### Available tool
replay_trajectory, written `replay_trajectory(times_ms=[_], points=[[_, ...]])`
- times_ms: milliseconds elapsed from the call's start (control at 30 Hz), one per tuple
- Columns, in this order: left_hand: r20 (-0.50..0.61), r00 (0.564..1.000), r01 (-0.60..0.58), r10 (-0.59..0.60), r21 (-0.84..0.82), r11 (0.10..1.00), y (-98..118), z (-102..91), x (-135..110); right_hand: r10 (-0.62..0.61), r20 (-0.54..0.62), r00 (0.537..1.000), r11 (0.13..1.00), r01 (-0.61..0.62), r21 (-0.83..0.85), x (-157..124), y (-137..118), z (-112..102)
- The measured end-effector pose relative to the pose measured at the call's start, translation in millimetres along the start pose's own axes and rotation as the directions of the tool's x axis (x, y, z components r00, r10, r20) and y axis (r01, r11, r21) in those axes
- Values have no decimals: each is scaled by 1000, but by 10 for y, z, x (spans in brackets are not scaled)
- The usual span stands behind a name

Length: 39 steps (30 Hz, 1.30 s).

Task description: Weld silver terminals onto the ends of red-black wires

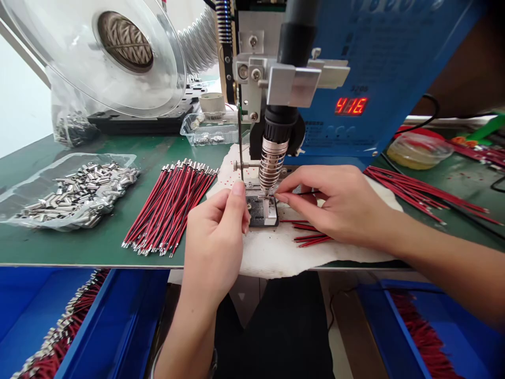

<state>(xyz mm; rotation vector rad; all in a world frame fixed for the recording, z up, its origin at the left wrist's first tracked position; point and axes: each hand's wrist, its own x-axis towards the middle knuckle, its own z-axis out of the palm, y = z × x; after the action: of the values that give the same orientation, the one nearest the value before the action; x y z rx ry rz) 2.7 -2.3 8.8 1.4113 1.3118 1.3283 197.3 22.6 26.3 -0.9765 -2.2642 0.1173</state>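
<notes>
My left hand is curled in a pinch just left of a small metal fixture under the hot-air nozzle; what its fingers hold is too small to make out. My right hand comes in from the right, thumb and forefinger pinched on a thin red wire whose tip meets the fixture. Both hands rest over a white cloth. A few loose red wires lie on the cloth below my right hand.
A fan of red-black wires with metal ends lies left of the cloth. A clear bag of metal terminals sits far left. More red wires lie right. The blue machine shows 416. Blue bins hang below the table edge.
</notes>
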Motion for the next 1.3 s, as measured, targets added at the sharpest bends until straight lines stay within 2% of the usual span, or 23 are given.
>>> replay_trajectory(times_ms=[767, 967, 1133, 1200, 1300], points=[[2, 1000, -7, 7, 13, 1000, -20, -6, -2, -63, -22, 998, 998, 63, -15, -15, 18, -16], [-32, 999, -8, 7, -27, 1000, -37, 18, 1, -81, -29, 996, 997, 81, -8, -12, 39, -17], [-78, 997, -14, 6, -108, 994, 12, 13, -112, -165, -142, 976, 986, 157, -64, -48, -12, -69], [-16, 1000, -23, 22, -65, 998, 43, 23, -209, -194, -192, 962, 981, 191, -35, -68, -66, -91], [176, 982, -64, 69, -34, 997, 65, 84, -346, -262, -175, 949, 956, 280, 89, -89, -144, -97]])
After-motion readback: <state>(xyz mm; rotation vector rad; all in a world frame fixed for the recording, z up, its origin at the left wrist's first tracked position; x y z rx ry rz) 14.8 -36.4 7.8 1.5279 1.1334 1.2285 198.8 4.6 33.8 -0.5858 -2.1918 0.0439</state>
